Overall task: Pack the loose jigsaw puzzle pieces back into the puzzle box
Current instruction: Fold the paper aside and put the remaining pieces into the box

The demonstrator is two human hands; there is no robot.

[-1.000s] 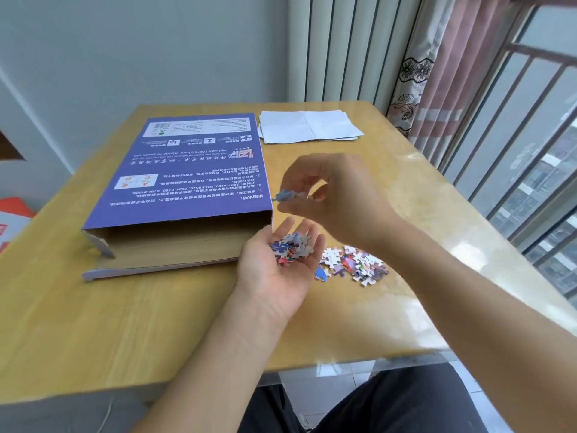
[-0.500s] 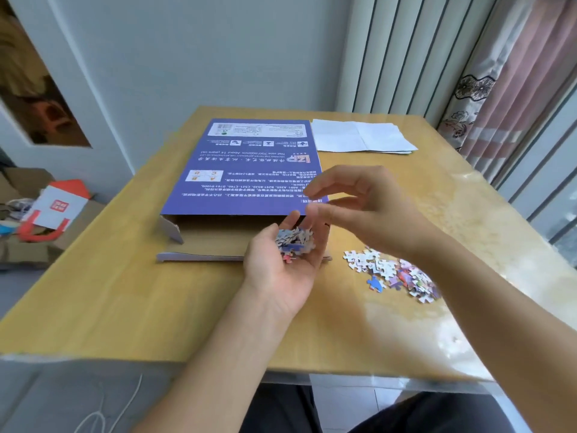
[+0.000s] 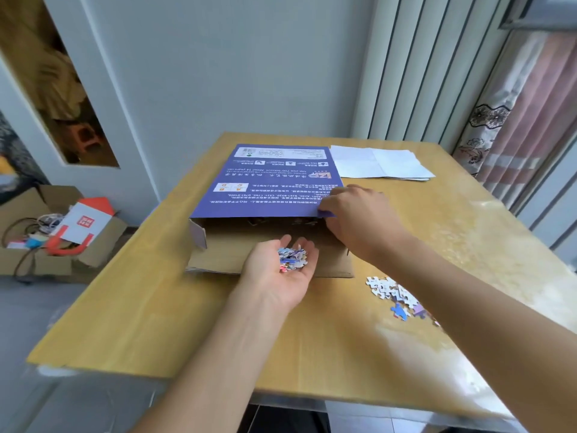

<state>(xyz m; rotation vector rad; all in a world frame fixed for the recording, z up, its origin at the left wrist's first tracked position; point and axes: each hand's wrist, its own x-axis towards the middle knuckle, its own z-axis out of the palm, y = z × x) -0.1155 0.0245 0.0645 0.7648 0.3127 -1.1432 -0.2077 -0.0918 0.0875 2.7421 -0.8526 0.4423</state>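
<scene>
My right hand [image 3: 356, 220] has moved from above the left palm to the puzzle box [image 3: 268, 182], where its fingers pinch the blue lid's near corner. My left hand [image 3: 281, 267] lies palm-up, loosely cupped, holding puzzle pieces [image 3: 292, 257] at the box's open mouth. More loose pieces [image 3: 395, 295] lie on the worktop [image 3: 156, 307] beside my right forearm.

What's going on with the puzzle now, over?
Left hand open, cupping a heap of pieces at the box mouth. Right hand pinching the purple box top's edge. More loose pieces on table. Nothing blocking.
</scene>
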